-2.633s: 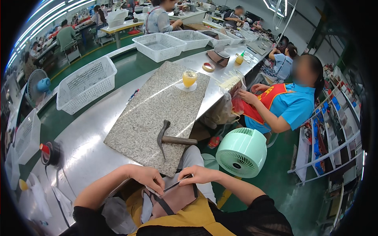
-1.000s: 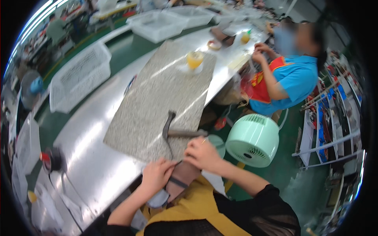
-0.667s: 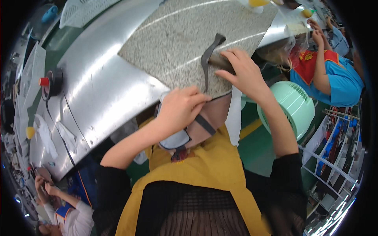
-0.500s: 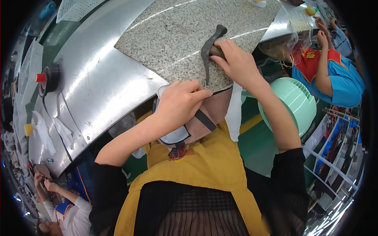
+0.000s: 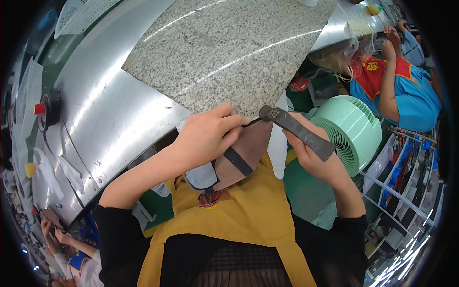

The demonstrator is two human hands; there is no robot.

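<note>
My left hand is closed on the upper edge of a pinkish-brown leather-like piece, pressing it at the near edge of a speckled stone slab. A dark strip crosses the piece, and a grey-blue panel with a dark border hangs beside it over my yellow apron. In my right hand is a dark metal hammer, its handle hidden by the fingers. The hammer's round face is at the piece's upper corner, near my left fingertips; whether it touches I cannot tell.
Left of the slab runs a shiny metal tabletop, with a black roll with a red core and white cloths on it. A mint-green fan stands right of my forearm. Co-workers sit at right and lower left.
The hammer has come down from above the slab to the edge beside my left hand, turning so its head points right and nearer. My left hand keeps its grip on the piece.
</note>
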